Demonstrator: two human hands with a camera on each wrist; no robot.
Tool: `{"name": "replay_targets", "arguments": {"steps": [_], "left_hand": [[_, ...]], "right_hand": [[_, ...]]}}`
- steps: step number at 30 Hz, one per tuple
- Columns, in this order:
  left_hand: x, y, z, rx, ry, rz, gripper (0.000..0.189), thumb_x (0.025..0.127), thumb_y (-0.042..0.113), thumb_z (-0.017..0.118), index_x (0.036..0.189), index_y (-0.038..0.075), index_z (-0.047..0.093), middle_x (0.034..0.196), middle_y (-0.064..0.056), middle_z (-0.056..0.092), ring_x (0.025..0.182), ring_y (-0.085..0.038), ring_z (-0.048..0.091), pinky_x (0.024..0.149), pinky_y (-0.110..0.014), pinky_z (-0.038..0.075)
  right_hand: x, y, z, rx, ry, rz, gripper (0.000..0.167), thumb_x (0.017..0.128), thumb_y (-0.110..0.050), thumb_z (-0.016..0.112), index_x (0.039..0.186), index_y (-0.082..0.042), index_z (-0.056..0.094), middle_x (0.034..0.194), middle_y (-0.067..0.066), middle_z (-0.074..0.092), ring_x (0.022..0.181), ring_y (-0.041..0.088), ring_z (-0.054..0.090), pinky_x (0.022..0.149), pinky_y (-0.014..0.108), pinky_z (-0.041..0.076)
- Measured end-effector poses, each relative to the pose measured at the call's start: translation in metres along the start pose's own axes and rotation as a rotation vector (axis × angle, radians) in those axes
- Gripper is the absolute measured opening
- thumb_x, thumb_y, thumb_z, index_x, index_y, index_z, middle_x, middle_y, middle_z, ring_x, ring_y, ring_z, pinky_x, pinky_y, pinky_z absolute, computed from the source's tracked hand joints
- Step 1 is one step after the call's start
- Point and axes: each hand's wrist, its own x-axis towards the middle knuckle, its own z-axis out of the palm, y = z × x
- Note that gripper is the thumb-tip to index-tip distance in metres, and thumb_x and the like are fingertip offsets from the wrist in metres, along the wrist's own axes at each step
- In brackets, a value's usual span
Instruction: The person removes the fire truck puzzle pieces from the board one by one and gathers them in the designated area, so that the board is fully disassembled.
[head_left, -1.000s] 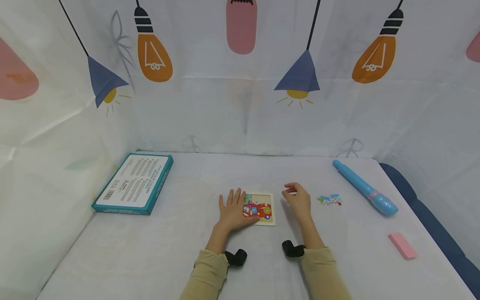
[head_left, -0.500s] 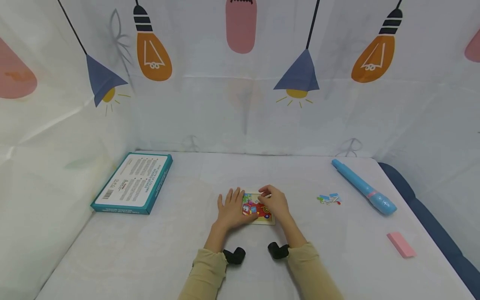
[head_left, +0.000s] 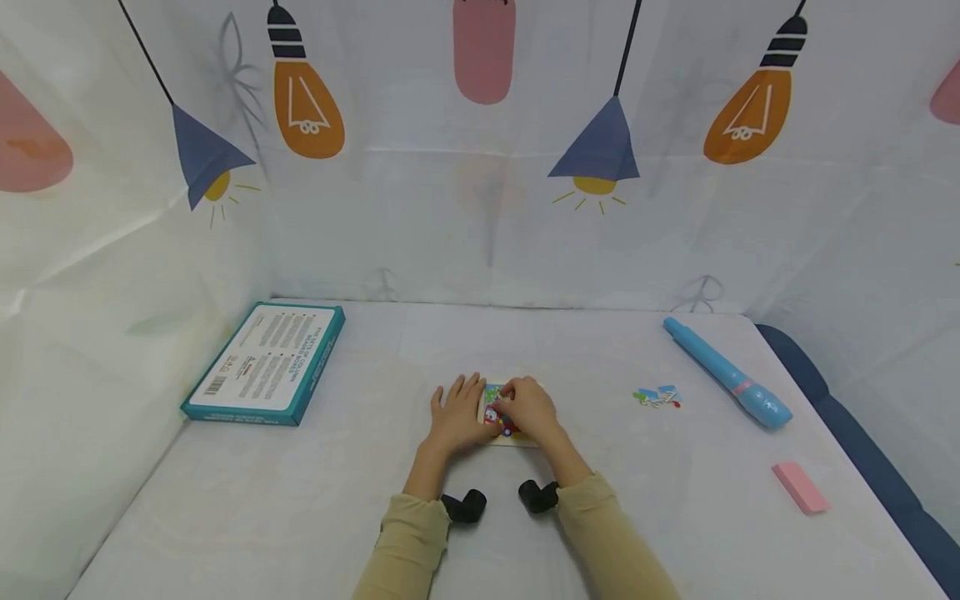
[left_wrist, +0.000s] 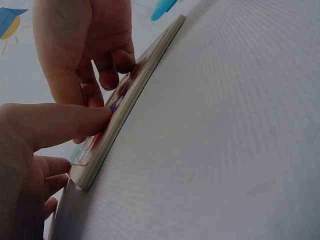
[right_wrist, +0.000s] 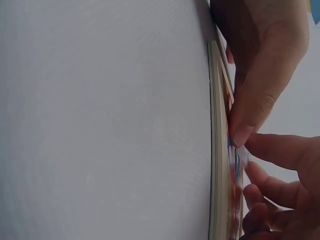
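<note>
A picture puzzle (head_left: pixel 491 392) with a red vehicle lies in a pale wooden frame (head_left: pixel 517 443) at mid-table. My left hand (head_left: pixel 456 421) is spread over its left side, thumb pressing on the picture near the lower edge. Over the puzzle's right part, my right hand (head_left: pixel 534 410) is bent down with thumb and index finger close together. In the right wrist view a small pale, translucent piece (right_wrist: pixel 243 154) shows between these fingertips, right beside the left thumb (right_wrist: pixel 245 131). Its kind I cannot tell. The right hand hides much of the vehicle picture from the head view.
Several tiny coloured pieces (head_left: pixel 657 397) lie in a small pile to the right. Beyond them are a light blue tube-shaped object (head_left: pixel 727 372) and a pink block (head_left: pixel 801 487). A teal-edged box (head_left: pixel 262 362) lies at the back left, near the cloth wall (head_left: pixel 420 225).
My right hand has moved left from beside the puzzle to over it, close to the left thumb. The left hand has stayed on the puzzle's left side.
</note>
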Motion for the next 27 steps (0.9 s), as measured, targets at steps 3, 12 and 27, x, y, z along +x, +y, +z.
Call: {"name": "replay_targets", "arguments": {"steps": [3, 12, 27], "left_hand": [[-0.0001, -0.0001, -0.0004, -0.004, -0.004, 0.000, 0.084, 0.074, 0.048, 0.064, 0.142, 0.009, 0.035, 0.150, -0.006, 0.029, 0.139, -0.027, 0.019, 0.106, -0.058, 0.008], [-0.0005, -0.0016, 0.0010, -0.027, 0.010, -0.002, 0.087, 0.072, 0.049, 0.067, 0.142, 0.009, 0.035, 0.149, -0.006, 0.031, 0.139, -0.027, 0.020, 0.106, -0.058, 0.008], [-0.0006, -0.0016, 0.0011, -0.058, 0.026, -0.010, 0.084, 0.074, 0.048, 0.065, 0.141, 0.008, 0.035, 0.148, -0.006, 0.032, 0.138, -0.027, 0.021, 0.107, -0.056, 0.006]], "right_hand": [[-0.0003, -0.0009, 0.0009, 0.029, 0.020, 0.012, 0.026, 0.077, -0.025, 0.071, 0.092, -0.004, 0.065, 0.081, 0.006, 0.054, 0.069, 0.017, 0.050, 0.061, 0.031, 0.041], [0.0006, -0.0019, 0.0024, 0.145, 0.086, 0.037, 0.023, 0.078, -0.015, 0.072, 0.097, -0.006, 0.062, 0.078, 0.002, 0.064, 0.070, 0.015, 0.058, 0.063, 0.031, 0.045], [-0.0010, -0.0018, -0.0020, 0.203, 0.086, 0.007, 0.015, 0.079, -0.012, 0.069, 0.092, -0.009, 0.063, 0.078, 0.004, 0.067, 0.072, 0.017, 0.059, 0.063, 0.031, 0.044]]}}
